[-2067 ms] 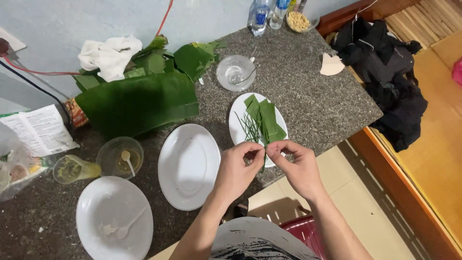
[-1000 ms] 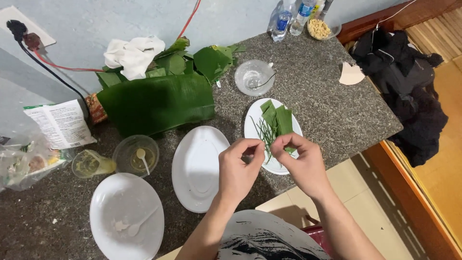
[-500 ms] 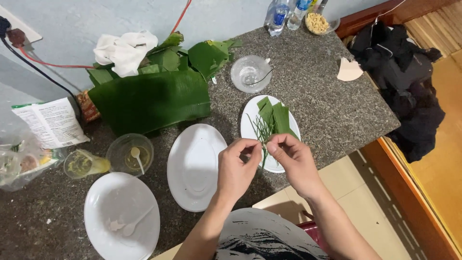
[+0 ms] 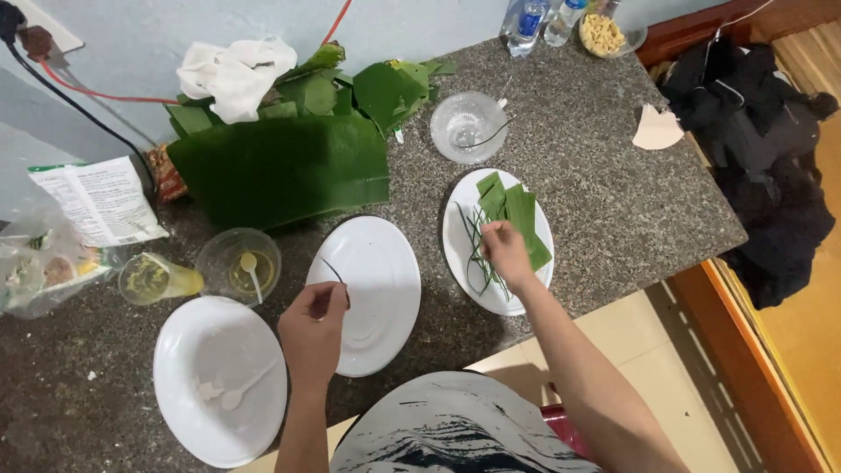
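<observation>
The left hand (image 4: 314, 333) is pinching a thin leaf strip (image 4: 336, 273) over the middle plate (image 4: 372, 324), while the right hand (image 4: 504, 250), fingers closing, is reaching for more strips (image 4: 473, 254) on the plate (image 4: 526, 302) at two o'clock.

A single head-worn camera looks steeply down from above the person's chest onto the speckled stone bench (image 4: 613, 201), fairly near, wall at top.

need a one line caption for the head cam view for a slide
Left hand holds a thin green strip over a white plate; right hand reaches the leaf-pieces plate.
</observation>
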